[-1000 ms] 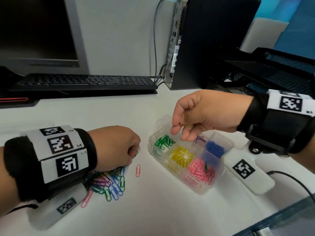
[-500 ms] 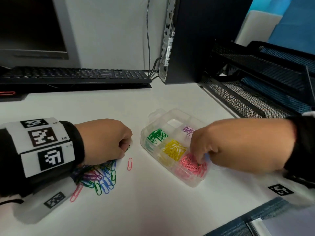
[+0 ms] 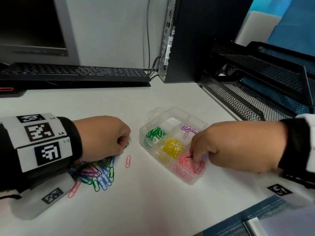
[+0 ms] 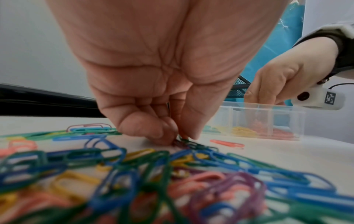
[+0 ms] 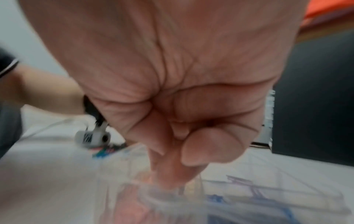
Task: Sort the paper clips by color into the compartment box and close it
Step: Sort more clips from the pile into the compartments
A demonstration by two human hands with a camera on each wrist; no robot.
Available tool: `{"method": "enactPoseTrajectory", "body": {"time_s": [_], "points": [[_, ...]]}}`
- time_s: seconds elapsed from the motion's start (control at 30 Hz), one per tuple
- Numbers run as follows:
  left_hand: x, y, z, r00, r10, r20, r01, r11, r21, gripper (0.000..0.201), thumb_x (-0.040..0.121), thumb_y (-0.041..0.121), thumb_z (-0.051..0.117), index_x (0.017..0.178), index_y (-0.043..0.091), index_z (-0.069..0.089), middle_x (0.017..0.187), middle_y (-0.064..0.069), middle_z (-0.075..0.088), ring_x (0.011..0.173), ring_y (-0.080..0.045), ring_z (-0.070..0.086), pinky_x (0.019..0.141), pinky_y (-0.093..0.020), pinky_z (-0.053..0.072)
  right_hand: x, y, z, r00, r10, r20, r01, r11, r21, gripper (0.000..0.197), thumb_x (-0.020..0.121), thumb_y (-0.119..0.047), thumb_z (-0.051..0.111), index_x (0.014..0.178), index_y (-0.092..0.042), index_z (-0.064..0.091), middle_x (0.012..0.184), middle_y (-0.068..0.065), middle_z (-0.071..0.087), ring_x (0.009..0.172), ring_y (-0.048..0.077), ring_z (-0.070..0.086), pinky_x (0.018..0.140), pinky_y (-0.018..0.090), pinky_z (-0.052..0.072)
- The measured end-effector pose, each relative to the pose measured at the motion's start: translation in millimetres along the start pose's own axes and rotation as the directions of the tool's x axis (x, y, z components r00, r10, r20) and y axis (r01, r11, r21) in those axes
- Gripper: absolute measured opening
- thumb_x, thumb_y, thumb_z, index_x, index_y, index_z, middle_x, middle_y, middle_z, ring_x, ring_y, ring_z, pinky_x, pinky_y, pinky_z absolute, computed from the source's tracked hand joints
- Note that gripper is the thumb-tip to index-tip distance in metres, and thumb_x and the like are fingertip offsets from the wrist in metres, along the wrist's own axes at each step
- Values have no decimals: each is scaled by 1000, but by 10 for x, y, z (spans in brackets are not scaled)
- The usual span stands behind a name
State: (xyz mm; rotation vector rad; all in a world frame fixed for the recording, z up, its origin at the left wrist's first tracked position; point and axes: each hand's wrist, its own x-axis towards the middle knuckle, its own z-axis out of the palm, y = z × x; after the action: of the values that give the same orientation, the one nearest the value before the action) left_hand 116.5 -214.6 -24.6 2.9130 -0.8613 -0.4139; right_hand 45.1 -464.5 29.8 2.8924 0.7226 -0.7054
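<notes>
**Both hands down among the clips, box open on the desk**

Open white desk (image 3: 153, 206) on the near side and in the strip between the loose pile and the box; only a single pink paper clip (image 3: 128, 161) lying there. Hemmed in at the far edge by a black keyboard (image 3: 75, 74), at far right by a black computer tower (image 3: 201, 40) and black wire-mesh trays (image 3: 255, 82) close to the box's far right corner.

Clear plastic compartment box (image 3: 146, 133), rectangular, thin-walled, lid not over it. Sorted inside: green clips (image 3: 156, 133) far left, purple clips (image 3: 188, 129) far right, yellow clips (image 3: 173, 147) in the middle, pink clips (image 3: 189, 163) nearest. Glossy coated wire, looped oblong shapes, tangled together.

Right hand (image 3: 238, 145) over the box's near right part, fingertips (image 3: 196, 156) dipped into the pink compartment, bunched as if pinching; a dark green strand just beside them, though cannot tell whether gripped. Right wrist view too blurred to settle it.

Left hand (image 3: 102, 137) curled knuckles-up on the desk left of the box, thumb and forefinger pinching a dark green paper clip (image 4: 191, 144) at the far edge of the mixed pile of loose clips (image 3: 97, 174) — blue, green, yellow, pink, purple — partly hidden beneath the wrist.
</notes>
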Motion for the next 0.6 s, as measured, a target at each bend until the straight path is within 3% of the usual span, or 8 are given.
{"method": "enactPoseTrajectory", "body": {"time_s": [0.07, 0.1, 0.17, 0.27, 0.43, 0.6], "points": [[-3, -7, -3, 1000, 1, -4, -1, 1000, -9, 15, 86, 27, 61, 72, 26, 56, 71, 11, 59, 66, -4, 53, 59, -19, 38, -19, 2, -76, 998, 62, 28, -67, 961, 268, 33, 79, -9, 53, 95, -30, 74, 92, -10, 72, 79, 4, 65, 78, 29, 53], [-5, -8, -5, 1000, 3, -7, -3, 1000, -12, 15, 86, 27, 61, 72, 26, 56, 71, 11, 59, 67, -4, 53, 59, -18, 39, -35, 39, -103, 998, 70, 5, -67, 932, 358, 32, 78, -8, 55, 91, -29, 75, 85, -7, 73, 74, 12, 67, 76, 34, 56], [-10, -3, -8, 1000, 5, -14, -5, 1000, -10, 14, 86, 27, 61, 73, 26, 56, 72, 12, 58, 67, -3, 52, 58, -17, 36, -29, 83, -135, 992, 117, -35, -90, 893, 440, 27, 79, -6, 59, 84, -27, 75, 68, -5, 70, 59, 13, 61, 64, 32, 55], [-9, 12, -15, 1000, 12, -16, -12, 1000, -9, 13, 87, 28, 61, 74, 25, 57, 73, 12, 58, 68, -2, 52, 58, -16, 35, 11, 108, -106, 989, 133, -66, -79, 850, 520, 21, 80, -3, 64, 78, -22, 73, 60, -2, 66, 54, 9, 56, 54, 26, 49], [-13, 19, -22, 1000, 4, -4, -4, 1000, -15, 14, 87, 31, 61, 74, 26, 57, 74, 10, 60, 68, -4, 54, 59, -18, 39, 42, 112, -33, 988, 149, -32, -105, 819, 563, 17, 78, -1, 67, 74, -17, 68, 60, -1, 65, 53, 10, 59, 55, 28, 53], [-24, 27, -26, 1000, 14, 2, -14, 1000, -15, 15, 87, 33, 61, 74, 26, 56, 73, 10, 59, 67, -5, 53, 59, -18, 38, 56, 144, 40, 989, 141, -44, -88, 799, 595, 14, 80, 0, 67, 75, -12, 63, 69, 8, 69, 60, 18, 62, 58, 34, 56]]}}
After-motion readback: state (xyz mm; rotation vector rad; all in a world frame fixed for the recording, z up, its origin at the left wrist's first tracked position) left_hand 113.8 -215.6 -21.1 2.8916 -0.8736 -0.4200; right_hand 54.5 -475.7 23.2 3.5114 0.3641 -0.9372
